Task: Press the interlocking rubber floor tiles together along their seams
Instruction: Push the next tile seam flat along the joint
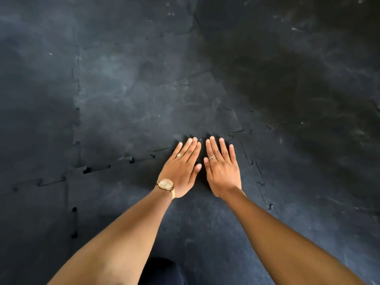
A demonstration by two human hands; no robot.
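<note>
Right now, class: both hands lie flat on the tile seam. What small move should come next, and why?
Probably slide the left hand leftward along the seam: dark gaps show there, while the right hand stays flat.

Both bare forearms reach forward and converge, bringing the two hands side by side, close together but apart. The left hand (182, 168) lies palm down and flat, fingers straight and together, thumb angled inward toward the other hand, with a ring on one finger and a round gold-toned watch (166, 185) at the wrist. The right hand (222, 167) lies likewise flat, fingers slightly spread, also ringed.
</note>
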